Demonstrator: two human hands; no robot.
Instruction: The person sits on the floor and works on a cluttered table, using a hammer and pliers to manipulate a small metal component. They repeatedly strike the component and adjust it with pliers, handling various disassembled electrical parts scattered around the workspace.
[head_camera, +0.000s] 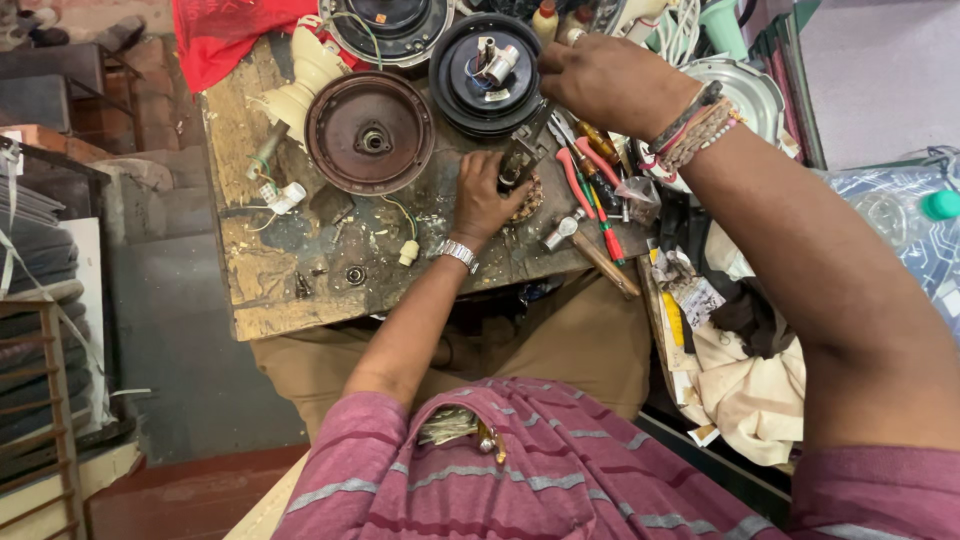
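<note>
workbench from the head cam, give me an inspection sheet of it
surface: worn, stained wooden bench top, small screws and bits scattered.
job's things: left hand presses down a small round part; right hand holds a metal tool onto it.
clutter: brown round motor cover, black motor housing, red-handled screwdrivers, hammer, rags.
grippers: both hands closed, left on the part, right on the tool.
cables: loose thin wires with white connectors.
surroundings: red cloth, plastic bottle, stone steps at left.

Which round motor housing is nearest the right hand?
The black housing with wiring at its centre, just beside the right hand; the rust-brown one lies further left.
</note>
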